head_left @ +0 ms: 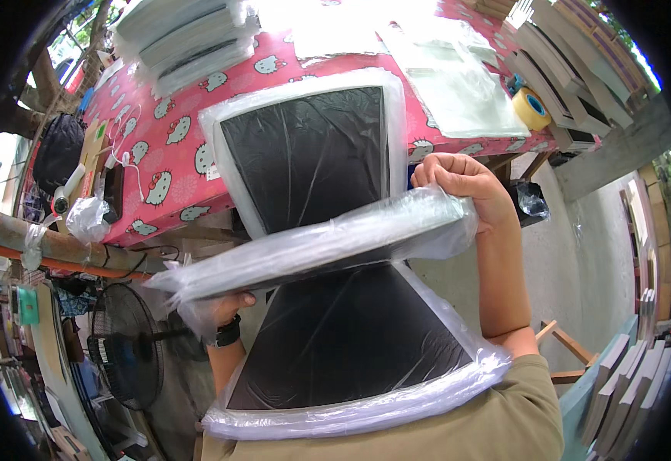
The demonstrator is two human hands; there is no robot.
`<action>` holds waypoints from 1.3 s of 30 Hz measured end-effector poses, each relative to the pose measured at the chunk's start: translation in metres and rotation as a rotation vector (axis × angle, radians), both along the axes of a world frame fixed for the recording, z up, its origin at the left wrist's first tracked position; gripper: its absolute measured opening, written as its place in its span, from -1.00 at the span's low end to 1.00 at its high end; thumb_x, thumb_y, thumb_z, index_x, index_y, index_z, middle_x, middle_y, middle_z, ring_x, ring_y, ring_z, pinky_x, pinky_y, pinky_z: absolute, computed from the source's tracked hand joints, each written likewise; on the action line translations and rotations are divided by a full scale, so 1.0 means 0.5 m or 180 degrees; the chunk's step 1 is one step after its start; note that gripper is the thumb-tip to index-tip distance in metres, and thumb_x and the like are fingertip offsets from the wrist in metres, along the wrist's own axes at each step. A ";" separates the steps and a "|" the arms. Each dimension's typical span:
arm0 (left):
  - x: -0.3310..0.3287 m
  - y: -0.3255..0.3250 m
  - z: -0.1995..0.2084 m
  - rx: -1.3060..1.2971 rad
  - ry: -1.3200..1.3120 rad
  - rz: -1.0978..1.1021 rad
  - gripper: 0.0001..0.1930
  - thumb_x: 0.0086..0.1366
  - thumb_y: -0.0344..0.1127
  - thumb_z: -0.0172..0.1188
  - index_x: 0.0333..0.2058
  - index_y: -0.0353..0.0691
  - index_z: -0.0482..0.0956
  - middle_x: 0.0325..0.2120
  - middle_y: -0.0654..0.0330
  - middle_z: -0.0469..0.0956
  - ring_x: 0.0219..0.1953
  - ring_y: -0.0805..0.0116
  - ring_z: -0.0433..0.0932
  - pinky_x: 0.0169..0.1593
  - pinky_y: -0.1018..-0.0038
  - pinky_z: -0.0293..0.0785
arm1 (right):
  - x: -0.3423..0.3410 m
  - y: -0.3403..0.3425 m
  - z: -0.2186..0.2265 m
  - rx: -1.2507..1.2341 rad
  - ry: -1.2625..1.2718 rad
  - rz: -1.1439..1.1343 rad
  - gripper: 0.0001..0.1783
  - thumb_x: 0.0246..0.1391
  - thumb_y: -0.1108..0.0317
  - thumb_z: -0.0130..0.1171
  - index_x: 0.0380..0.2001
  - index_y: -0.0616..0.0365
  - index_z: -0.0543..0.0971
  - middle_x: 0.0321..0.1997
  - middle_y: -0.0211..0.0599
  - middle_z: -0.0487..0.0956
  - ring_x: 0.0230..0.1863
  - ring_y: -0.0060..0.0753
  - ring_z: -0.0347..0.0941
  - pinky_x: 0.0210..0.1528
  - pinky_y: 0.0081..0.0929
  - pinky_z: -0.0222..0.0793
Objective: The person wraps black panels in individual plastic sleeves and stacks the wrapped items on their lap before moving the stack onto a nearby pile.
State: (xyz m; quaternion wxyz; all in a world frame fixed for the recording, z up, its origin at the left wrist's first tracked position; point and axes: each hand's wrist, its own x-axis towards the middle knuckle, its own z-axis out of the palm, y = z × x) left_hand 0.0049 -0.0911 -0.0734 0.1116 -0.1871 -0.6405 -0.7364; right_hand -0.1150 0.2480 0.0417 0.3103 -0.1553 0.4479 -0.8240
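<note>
A flat rectangular frame wrapped in clear plastic (335, 237) is tilted so its long edge faces up, held in front of me. My right hand (458, 184) is closed on its far right corner, fingers bunched on the plastic. My left hand (232, 307) holds its left end from below, the fingers partly hidden behind loose plastic. Beyond it, a second wrapped panel (312, 154), black with a pale border, lies on the table's near edge. Close against my body is another black wrapped panel (343, 342), its upper edge hidden behind the held frame.
A pink patterned cloth covers the table (186, 184). On it are stacked wrapped panels (189, 46), clear plastic sleeves (462, 92) and a tape roll (531, 109). A black fan (124, 346) stands at left, beneath a horizontal pipe (59, 244). Boards (627, 392) lean at lower right.
</note>
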 end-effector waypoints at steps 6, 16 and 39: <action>-0.001 -0.001 -0.017 -0.0148 -0.0002 -0.0134 -0.53 -0.15 -0.20 0.34 -0.25 -0.26 0.42 -0.34 0.25 0.41 -0.24 0.33 0.35 -0.14 0.44 0.26 | 0.011 0.018 -0.003 0.0207 0.0369 0.0253 -0.82 -0.05 0.35 0.06 -0.60 0.23 0.40 -0.61 -0.49 0.37 -0.59 -0.77 0.22 -0.54 -0.76 0.11; -0.043 0.060 0.006 -0.0366 -0.1323 0.1589 -0.67 -0.01 -0.24 0.23 -0.32 -0.35 0.44 -0.39 0.24 0.44 -0.33 0.46 0.35 -0.17 0.54 0.24 | 0.050 -0.006 0.039 0.1872 0.3922 -0.2069 -0.83 -0.08 0.36 0.09 -0.58 0.24 0.41 -0.47 -0.32 0.48 -0.41 -0.46 0.30 -0.25 -0.54 0.19; 0.037 -0.032 -0.078 0.0937 -0.0321 0.0257 -0.56 0.10 -0.16 0.07 -0.11 -0.29 0.28 -0.15 0.16 0.34 -0.12 0.34 0.29 -0.03 0.40 0.17 | -0.012 -0.001 -0.017 0.0075 0.0285 -0.0952 -0.78 -0.04 0.23 0.09 -0.58 0.15 0.44 -0.58 -0.45 0.47 -0.55 -0.70 0.37 -0.47 -0.72 0.30</action>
